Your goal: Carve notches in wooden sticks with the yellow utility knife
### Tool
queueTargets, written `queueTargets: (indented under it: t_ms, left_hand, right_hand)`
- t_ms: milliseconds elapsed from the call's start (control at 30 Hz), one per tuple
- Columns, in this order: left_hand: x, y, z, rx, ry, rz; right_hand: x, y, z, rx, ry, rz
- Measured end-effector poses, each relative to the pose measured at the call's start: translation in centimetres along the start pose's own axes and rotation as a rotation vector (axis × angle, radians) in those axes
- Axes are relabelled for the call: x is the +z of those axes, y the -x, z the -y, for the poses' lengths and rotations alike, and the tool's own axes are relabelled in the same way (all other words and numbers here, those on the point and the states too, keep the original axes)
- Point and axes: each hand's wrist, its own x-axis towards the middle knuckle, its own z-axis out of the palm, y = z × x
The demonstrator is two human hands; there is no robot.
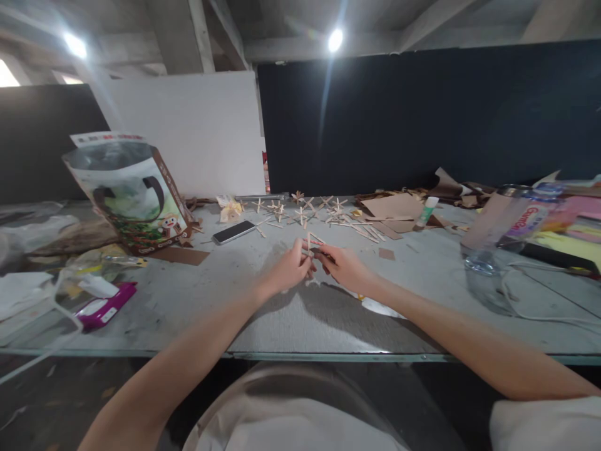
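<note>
A small stick piece [308,242] is held between the two hands, at the fingertips and almost equally near to both. One of its sticks is pointed nearly upright above the left hand [297,265]; another is slanted down toward the right hand [346,265], so no single long axis can be given. The piece is gripped in the left hand's bent fingers. The right hand's fingers are curled in against it, but whether they are closed on it or on a dark bit at their tips cannot be told.

Beyond the hands, the space is bounded by crossed stick shapes [301,217] and, farther right, by loose sticks [370,233]. A phone [233,232] is laid ahead of the left hand. On the near side, the tabletop [267,326] is ended by a straight edge, well apart from both hands.
</note>
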Motion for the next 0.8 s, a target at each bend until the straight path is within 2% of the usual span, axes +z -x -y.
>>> queueTargets:
  t_ms: [233,433,567,633,700,767,800]
  left_hand:
    - [0.1,0.2,-0.1,0.016,-0.075,-0.001]
    - [-0.2,0.0,0.1,0.045,-0.252,0.020]
    - [-0.6,-0.2,0.4,0.025,-0.505,0.025]
    - [-0.8,-0.2,0.5,-0.022,-0.590,0.006]
    - [-1.0,-0.2,0.4,-0.060,-0.606,-0.015]
    - [-1.3,-0.2,0.4,-0.081,-0.584,-0.027]
    - [-1.4,-0.2,0.4,-0.087,-0.577,-0.037]
  right_hand:
    - [-0.1,0.0,0.1,-0.004,0.009,0.003]
    - [0.0,-0.1,-0.1,0.037,-0.019,0.070]
    - [0.0,-0.7,-0.7,0.006,0.260,0.097]
    - [-0.5,-0.3,-0.1,-0.068,0.432,0.045]
    - [-1.1,1.0,1.8,-0.188,0.531,-0.037]
    - [-1.3,3.6,4.4,-0.411,0.534,-0.059]
    - [-1.0,5.2,5.8,-0.562,0.501,-0.016]
